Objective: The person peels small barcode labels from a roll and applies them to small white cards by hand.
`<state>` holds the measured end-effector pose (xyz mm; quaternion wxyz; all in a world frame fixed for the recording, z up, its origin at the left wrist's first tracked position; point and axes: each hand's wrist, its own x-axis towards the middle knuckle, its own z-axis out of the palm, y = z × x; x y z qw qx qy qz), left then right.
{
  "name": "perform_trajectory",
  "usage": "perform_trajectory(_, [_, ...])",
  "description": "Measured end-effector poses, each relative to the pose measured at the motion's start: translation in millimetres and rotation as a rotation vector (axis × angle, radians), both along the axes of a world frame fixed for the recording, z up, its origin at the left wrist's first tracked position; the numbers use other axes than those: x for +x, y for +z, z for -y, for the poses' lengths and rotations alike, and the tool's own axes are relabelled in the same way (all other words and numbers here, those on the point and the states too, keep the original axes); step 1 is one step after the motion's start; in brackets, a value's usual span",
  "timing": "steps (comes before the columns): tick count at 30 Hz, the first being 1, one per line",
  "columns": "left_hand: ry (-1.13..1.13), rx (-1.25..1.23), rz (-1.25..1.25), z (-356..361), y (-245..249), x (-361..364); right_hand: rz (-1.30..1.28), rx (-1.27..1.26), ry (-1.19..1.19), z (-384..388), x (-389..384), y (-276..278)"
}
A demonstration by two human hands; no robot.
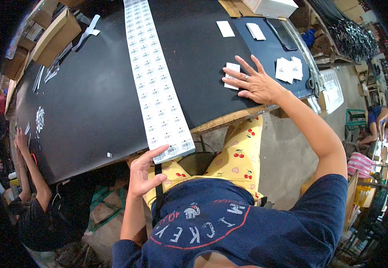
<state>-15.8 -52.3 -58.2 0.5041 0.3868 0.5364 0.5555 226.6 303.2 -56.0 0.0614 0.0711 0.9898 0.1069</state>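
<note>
Label strip (155, 76) is lying lengthwise away across the black table (82, 98), its near end sitting beneath the left hand (144, 173), whose thumb and forefinger are standing apart. The right hand (257, 85) is resting splayed, partly hiding a white card (233, 66); the strip's far end is running off-frame.

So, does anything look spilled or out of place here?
Possibly: small white scraps lie scattered on the black tabletop, left of the long white label strip; uncontained, they look spilled. One small white piece lies apart.
</note>
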Motion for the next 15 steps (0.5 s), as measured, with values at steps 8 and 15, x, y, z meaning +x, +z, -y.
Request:
perform_trajectory(8, [0.130, 0.043, -0.027, -23, 18, 21, 0.017, -0.023, -0.051, 3, -1, 2])
perform_trajectory(15, [0.208, 0.106, -0.053, -30, 39, 14, -0.119, -0.021, -0.021, 0, -1, 6])
